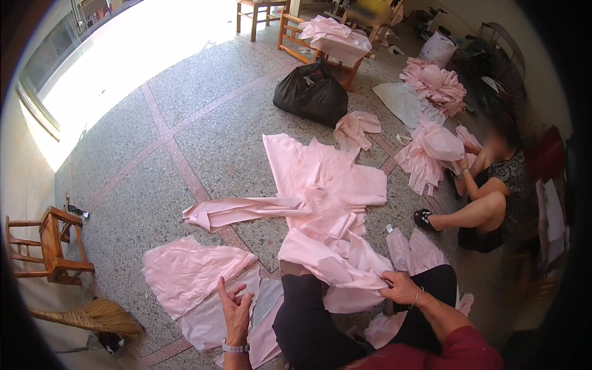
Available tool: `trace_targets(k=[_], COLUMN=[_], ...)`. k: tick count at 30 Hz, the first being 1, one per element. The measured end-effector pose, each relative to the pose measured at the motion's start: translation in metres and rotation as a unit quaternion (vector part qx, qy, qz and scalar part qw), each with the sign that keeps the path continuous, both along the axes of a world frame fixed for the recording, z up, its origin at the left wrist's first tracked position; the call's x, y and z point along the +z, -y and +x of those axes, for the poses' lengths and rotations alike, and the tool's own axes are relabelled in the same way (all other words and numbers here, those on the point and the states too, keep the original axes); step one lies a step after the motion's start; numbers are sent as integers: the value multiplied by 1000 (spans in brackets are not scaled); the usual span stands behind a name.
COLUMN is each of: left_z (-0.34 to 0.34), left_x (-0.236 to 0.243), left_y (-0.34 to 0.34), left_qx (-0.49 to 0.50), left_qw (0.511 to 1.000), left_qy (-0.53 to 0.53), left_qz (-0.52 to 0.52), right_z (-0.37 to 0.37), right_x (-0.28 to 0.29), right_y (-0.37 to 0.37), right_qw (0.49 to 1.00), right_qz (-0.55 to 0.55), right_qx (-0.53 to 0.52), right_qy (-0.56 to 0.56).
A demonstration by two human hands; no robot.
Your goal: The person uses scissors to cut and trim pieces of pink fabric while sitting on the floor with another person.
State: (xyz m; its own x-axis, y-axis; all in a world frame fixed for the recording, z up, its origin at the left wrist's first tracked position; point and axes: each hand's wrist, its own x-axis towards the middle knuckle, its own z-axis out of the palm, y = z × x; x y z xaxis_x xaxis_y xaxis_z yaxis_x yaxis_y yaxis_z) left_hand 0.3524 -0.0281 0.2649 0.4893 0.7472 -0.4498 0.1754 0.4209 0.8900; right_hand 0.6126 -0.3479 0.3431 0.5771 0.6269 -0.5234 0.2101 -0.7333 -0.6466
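My right hand (402,288) pinches the edge of a pink cloth piece (336,256) that drapes across my lap and runs forward onto the floor. My left hand (235,308) is raised with its fingers apart and holds nothing. Beneath it, pink and whitish cloth pieces (191,268) lie flat on the floor. Ahead of my knees spreads a larger heap of pink cloth (320,179), with a long folded strip (243,213) reaching to the left. Several more pink pieces (419,250) lie by my right knee.
A tied black plastic bag (311,92) stands ahead, near a wooden chair (336,46) piled with pink cloth. On the right, a seated person (487,185) handles pink cloth beside a gathered bundle (435,86). A small wooden chair (58,246) and a straw broom (102,317) are at left.
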Motion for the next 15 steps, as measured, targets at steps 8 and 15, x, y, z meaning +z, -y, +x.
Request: trace_targets(k=[8, 15], left_z=[136, 120], left_x=[167, 138], left_y=[24, 188], left_qx=[-91, -532], left_qw=[953, 785], left_qy=[227, 96], left_qz=[178, 303], right_z=[-8, -26], right_x=[37, 84], right_y=[63, 105], right_qw=[990, 961], right_qz=[100, 238], right_qx=[-94, -133], right_qy=[35, 45])
